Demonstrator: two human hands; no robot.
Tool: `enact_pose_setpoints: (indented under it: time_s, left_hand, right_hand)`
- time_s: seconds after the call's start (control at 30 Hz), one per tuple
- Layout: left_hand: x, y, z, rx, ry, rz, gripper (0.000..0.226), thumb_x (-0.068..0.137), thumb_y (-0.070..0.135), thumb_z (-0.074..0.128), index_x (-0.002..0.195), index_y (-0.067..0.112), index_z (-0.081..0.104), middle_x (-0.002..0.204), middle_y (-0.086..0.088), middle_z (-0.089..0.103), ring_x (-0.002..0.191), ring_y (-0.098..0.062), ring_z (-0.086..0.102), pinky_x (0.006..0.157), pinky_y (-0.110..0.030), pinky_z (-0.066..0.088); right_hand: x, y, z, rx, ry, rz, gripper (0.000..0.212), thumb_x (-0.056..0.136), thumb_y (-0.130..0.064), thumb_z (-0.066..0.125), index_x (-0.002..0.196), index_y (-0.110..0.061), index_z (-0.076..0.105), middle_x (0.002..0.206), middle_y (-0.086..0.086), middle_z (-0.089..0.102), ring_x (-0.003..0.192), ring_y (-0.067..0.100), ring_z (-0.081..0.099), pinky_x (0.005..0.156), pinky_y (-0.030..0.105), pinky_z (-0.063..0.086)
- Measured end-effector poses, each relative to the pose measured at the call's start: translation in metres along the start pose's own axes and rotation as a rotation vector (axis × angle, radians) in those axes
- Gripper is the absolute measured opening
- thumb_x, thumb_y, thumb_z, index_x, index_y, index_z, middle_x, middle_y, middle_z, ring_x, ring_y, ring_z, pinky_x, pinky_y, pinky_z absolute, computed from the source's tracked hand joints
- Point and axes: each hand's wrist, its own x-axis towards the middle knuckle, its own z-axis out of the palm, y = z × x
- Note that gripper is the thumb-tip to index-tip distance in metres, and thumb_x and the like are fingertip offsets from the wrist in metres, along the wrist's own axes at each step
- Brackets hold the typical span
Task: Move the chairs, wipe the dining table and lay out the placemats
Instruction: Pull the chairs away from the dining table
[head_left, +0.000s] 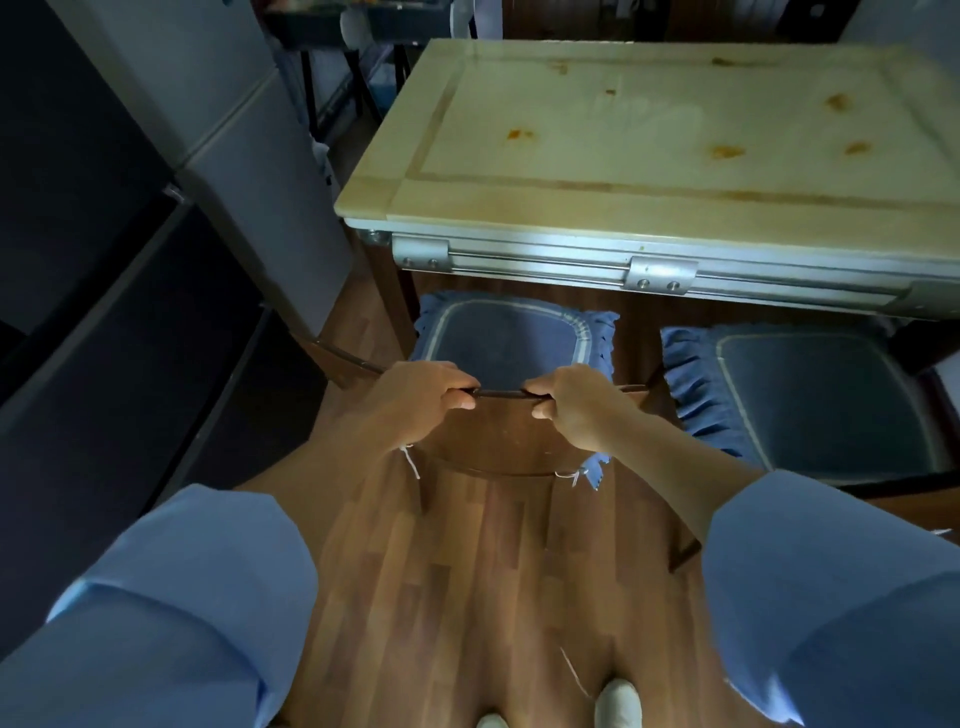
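The left hand (421, 400) and the right hand (576, 410) both hold the top bar of a chair (498, 441), with the fingers curled tight round it and a small gap between the hands. The chair stands on the wood floor (467, 597). Its blue cushion (509, 338) is partly under the near edge of the dining table (623, 208), by the near left corner. A second chair (821, 400) sits just beside it on the right. Orange stains (727, 151) dot the tabletop. A grey fridge (249, 171) stands on the left.
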Motion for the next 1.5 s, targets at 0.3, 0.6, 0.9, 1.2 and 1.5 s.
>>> enact_pose_setpoints:
  time_s: [0.3, 0.6, 0.9, 1.2, 1.5]
  left_hand:
    - [0.083, -0.003, -0.025, -0.057, -0.025, -0.150, 0.027, 0.092, 0.028, 0.054, 0.116, 0.021, 0.064, 0.114, -0.002, 0.065, 0.103, -0.020, 0.058, 0.089, -0.032, 0.042]
    - [0.159, -0.019, -0.045, -0.038, 0.034, -0.192, 0.031, 0.091, 0.030, 0.056, 0.120, 0.021, 0.062, 0.123, -0.004, 0.063, 0.112, -0.021, 0.056, 0.095, -0.034, 0.042]
    - [0.247, -0.066, -0.068, -0.029, 0.044, -0.189, 0.032, 0.092, 0.032, 0.054, 0.123, 0.025, 0.060, 0.125, -0.002, 0.061, 0.115, -0.021, 0.054, 0.092, -0.030, 0.040]
    - [0.304, -0.100, -0.093, 0.047, 0.002, -0.138, 0.026, 0.095, 0.033, 0.047, 0.115, 0.028, 0.063, 0.114, 0.001, 0.065, 0.110, -0.022, 0.055, 0.101, -0.045, 0.033]
    - [0.333, -0.101, -0.086, -0.030, 0.074, -0.111, 0.026, 0.097, 0.031, 0.042, 0.114, 0.030, 0.061, 0.107, 0.008, 0.059, 0.106, -0.017, 0.051, 0.104, -0.041, 0.016]
  right_hand:
    - [0.074, 0.034, -0.039, -0.029, 0.006, -0.053, 0.040, 0.095, -0.017, 0.052, 0.135, -0.018, 0.051, 0.132, 0.007, 0.057, 0.118, 0.027, 0.054, 0.095, 0.034, 0.044]
    - [0.148, 0.059, -0.075, -0.010, 0.019, -0.044, 0.043, 0.095, -0.016, 0.052, 0.137, -0.019, 0.048, 0.135, 0.010, 0.054, 0.127, 0.027, 0.044, 0.103, 0.036, 0.039]
    - [0.236, 0.064, -0.115, -0.025, 0.020, 0.014, 0.043, 0.095, -0.012, 0.053, 0.137, -0.019, 0.048, 0.141, 0.009, 0.050, 0.128, 0.028, 0.045, 0.104, 0.035, 0.041]
    - [0.299, 0.064, -0.136, -0.009, 0.030, 0.032, 0.034, 0.094, -0.013, 0.053, 0.127, -0.020, 0.059, 0.114, 0.012, 0.065, 0.103, 0.028, 0.058, 0.077, 0.025, 0.038]
    - [0.308, 0.076, -0.149, -0.257, 0.100, 0.023, 0.017, 0.098, -0.022, 0.044, 0.102, -0.011, 0.056, 0.092, 0.005, 0.059, 0.091, 0.027, 0.054, 0.079, 0.029, 0.026]
